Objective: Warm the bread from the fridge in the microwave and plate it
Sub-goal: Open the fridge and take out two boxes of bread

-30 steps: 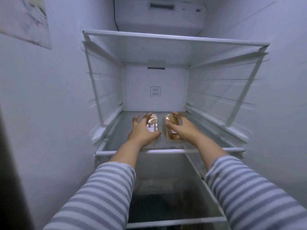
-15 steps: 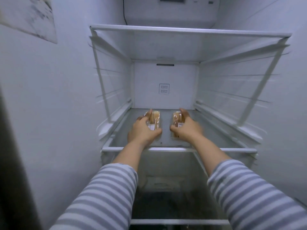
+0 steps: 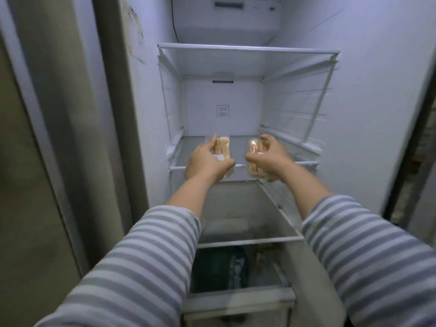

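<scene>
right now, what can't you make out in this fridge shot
All in the head view:
- Left bread packet: near end hidden under the left hand; its white label is too small to read.
- Right bread packet: far side covered by the right hand.
- Bottom drawer: contents dark and blurred, cannot be identified.
- Microwave and plate: not in view.

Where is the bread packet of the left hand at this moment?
In the head view, the left bread packet is in the left hand, above the front edge of the fridge shelf, left of the right packet.
</scene>
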The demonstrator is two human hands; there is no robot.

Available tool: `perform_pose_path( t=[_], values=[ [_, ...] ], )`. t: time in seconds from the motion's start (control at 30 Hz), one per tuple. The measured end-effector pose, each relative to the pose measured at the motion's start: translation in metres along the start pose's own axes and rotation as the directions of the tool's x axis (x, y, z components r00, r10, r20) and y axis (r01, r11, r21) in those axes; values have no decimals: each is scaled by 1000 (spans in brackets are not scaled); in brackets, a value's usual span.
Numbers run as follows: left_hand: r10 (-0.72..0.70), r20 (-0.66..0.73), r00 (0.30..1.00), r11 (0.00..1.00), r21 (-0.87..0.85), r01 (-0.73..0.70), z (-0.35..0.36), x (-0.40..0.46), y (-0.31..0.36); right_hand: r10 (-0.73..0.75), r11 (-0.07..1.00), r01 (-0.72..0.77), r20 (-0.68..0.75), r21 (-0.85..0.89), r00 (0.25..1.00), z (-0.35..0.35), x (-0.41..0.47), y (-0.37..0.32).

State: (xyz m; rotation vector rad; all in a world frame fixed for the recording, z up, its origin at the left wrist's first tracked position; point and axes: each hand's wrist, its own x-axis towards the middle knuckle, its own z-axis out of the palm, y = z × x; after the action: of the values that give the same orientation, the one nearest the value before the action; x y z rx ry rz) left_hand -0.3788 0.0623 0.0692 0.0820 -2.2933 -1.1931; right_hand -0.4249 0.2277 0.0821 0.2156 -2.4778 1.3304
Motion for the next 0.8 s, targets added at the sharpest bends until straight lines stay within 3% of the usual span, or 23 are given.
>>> perform_pose_path(
  t=[0.17,0.37,0.7,0.8],
  values=[
    [-7,53,999,1000,0,7,-23,-86,-13,44,997,-46,-28,-64,999,-7,-105,-2],
    [-115,100,988,993,14,114,-50,-178,-25,125,990,-122,43,-70,991,-11,-210,1],
    [-324,81,943,944,-35,327,-104,-353,-54,130,991,-131,310,-18,942,-7,-364,-2],
    [-427,3,904,902,68,426,-132,-409,-62,126,992,-120,406,-41,905,2,-407,-7]
  ],
)
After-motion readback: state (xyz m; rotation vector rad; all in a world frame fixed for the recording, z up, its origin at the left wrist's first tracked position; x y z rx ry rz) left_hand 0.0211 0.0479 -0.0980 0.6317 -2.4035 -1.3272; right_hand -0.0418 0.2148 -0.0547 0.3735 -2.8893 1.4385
